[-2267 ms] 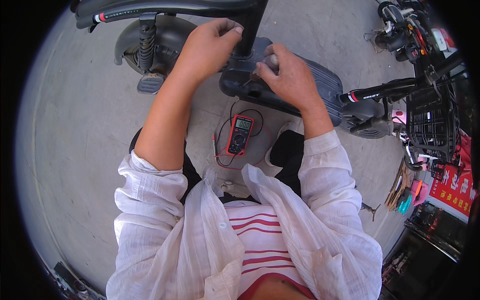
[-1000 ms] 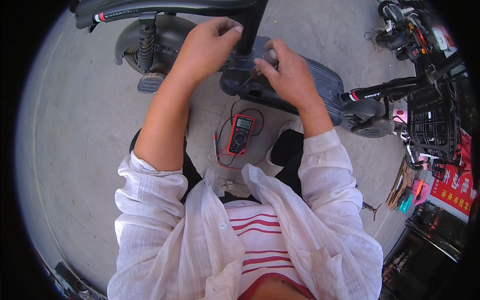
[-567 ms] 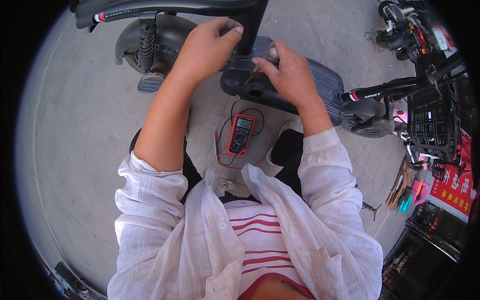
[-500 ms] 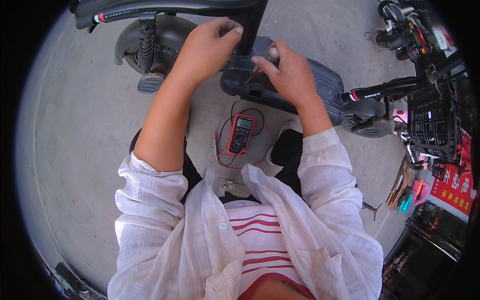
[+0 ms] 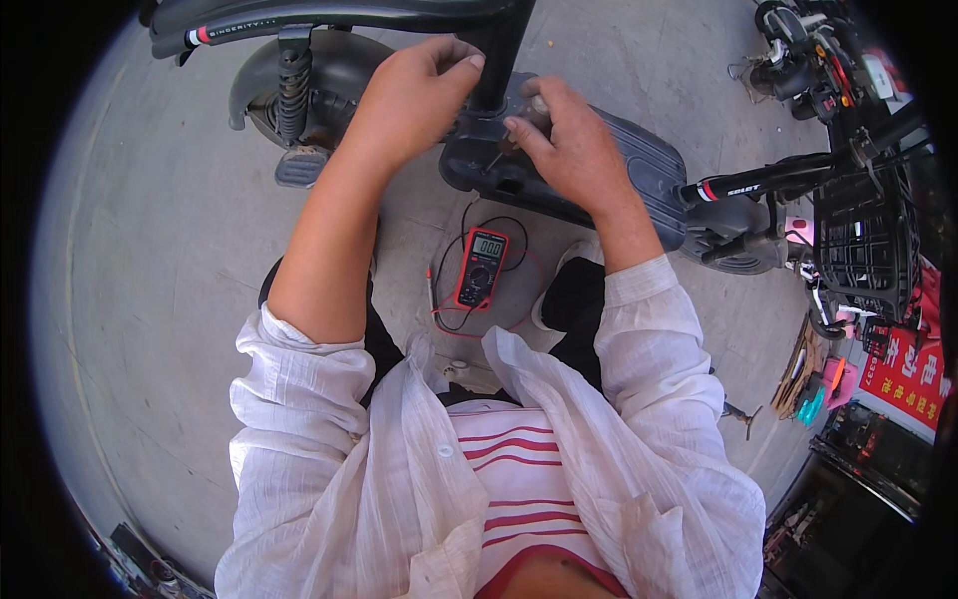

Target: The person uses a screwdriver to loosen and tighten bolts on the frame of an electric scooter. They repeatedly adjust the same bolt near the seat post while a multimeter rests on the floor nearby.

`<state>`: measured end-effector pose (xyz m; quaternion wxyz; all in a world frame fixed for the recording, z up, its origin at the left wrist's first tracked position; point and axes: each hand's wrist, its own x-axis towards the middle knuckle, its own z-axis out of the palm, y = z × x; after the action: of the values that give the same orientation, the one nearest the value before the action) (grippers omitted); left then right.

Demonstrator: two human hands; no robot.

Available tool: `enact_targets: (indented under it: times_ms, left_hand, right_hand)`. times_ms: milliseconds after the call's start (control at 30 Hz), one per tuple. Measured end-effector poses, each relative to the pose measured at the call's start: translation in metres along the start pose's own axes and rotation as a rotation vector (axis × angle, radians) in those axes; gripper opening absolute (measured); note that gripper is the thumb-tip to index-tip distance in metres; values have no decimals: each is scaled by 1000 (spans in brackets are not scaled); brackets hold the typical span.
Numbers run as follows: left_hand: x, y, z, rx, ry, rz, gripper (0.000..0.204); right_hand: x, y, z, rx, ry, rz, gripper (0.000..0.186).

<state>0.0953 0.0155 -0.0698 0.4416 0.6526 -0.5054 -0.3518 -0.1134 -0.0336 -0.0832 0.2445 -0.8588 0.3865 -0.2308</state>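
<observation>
My right hand [image 5: 569, 150] is closed around a screwdriver [image 5: 532, 117], its thin shaft angled down into the black footboard [image 5: 644, 175] of an electric scooter. My left hand [image 5: 419, 95] is closed with curled fingers against the scooter's upright black tube [image 5: 499, 30]; whatever those fingers hold is hidden. On the pavement below the footboard lies a red-and-black multimeter [image 5: 479, 270] with coiled black and red leads, between my feet.
The scooter's rear wheel [image 5: 254, 90], spring shock [image 5: 291, 90] and foot peg [image 5: 297, 170] are at upper left. Its steering tube [image 5: 758, 180] reaches right toward a black basket [image 5: 858, 250]. Other bikes [image 5: 793, 65], cardboard [image 5: 798, 369] and a red banner [image 5: 903, 379] line the right side.
My right hand's fingers have shifted slightly on the screwdriver handle, the index finger now higher over its end. My left hand and the multimeter have stayed in place.
</observation>
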Motion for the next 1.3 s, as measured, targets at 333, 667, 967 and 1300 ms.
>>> enact_targets:
  times_ms: [333, 667, 967, 1300]
  left_hand:
    - [1, -1, 1, 22, 1, 13, 37]
    - [3, -6, 3, 34, 5, 40, 38]
    - [-1, 2, 1, 28, -1, 15, 36]
    - [1, -3, 3, 45, 2, 35, 37]
  right_hand:
    - [4, -4, 0, -92, 51, 96, 43]
    - [6, -10, 7, -131, 71, 171, 47]
    - [1, 0, 7, 220, -30, 41, 33]
    - [5, -6, 14, 21, 108, 104, 39]
